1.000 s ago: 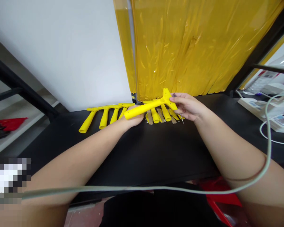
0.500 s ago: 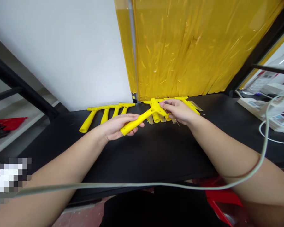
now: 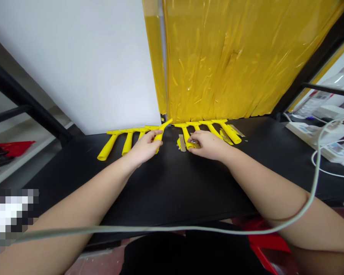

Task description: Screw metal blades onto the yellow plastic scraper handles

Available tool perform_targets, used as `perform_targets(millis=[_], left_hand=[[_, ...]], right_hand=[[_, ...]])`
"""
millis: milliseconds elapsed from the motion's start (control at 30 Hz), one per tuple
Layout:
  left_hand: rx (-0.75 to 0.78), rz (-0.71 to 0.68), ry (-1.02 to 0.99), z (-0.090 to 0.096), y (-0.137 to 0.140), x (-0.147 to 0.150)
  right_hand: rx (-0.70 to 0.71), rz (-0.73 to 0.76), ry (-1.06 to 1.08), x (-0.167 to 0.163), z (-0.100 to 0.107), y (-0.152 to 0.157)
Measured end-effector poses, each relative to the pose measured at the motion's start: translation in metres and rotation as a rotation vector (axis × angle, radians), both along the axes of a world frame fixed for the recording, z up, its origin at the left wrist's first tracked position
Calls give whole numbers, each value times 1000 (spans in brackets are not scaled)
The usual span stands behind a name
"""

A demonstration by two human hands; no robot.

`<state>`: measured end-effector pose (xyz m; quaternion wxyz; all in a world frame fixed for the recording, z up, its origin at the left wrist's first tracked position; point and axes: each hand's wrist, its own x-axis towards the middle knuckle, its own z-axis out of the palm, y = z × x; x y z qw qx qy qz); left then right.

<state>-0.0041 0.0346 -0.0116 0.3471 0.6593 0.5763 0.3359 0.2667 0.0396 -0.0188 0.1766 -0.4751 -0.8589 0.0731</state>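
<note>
My left hand (image 3: 147, 147) is closed round a yellow T-shaped handle (image 3: 159, 138), shaped like a squeegee's. Its crossbar slants up to the right, at the right end of a row of similar yellow handles (image 3: 128, 143) lying on the black table. My right hand (image 3: 208, 144) hovers low over a second row, with thumb and fingers curled above the tube of a yellow handle (image 3: 185, 133). Something small and shiny shows between those fingers, too small to name. Beside it lie a brown strip (image 3: 182, 143) and a small yellow piece (image 3: 178, 143).
A white panel (image 3: 88, 65) and a yellow plastic-covered panel (image 3: 218, 61) stand behind the black table (image 3: 172, 191). A pale cable (image 3: 189, 228) crosses in front of me. White devices (image 3: 332, 141) and a clear bottle (image 3: 318, 95) are at the right.
The left hand has turned the yellow handle and brought it to the end of the left row. My right hand has come away from that handle's crossbar and lowered towards the right row.
</note>
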Motion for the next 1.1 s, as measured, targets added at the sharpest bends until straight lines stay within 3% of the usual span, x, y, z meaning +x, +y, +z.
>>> perform_targets(millis=[133, 267, 600, 933, 1100], left_hand=[[124, 15, 547, 4, -6, 10], [143, -42, 704, 3, -6, 26], [155, -104, 705, -15, 23, 44], [294, -322, 554, -18, 17, 13], [338, -356, 561, -23, 19, 12]], right_hand=[[-20, -35, -62, -2, 2, -1], [-25, -34, -83, -3, 4, -2], [-11, -11, -77, -1, 0, 0], [-13, -27, -90, -2, 3, -3], [-10, -40, -104, -3, 6, -5]])
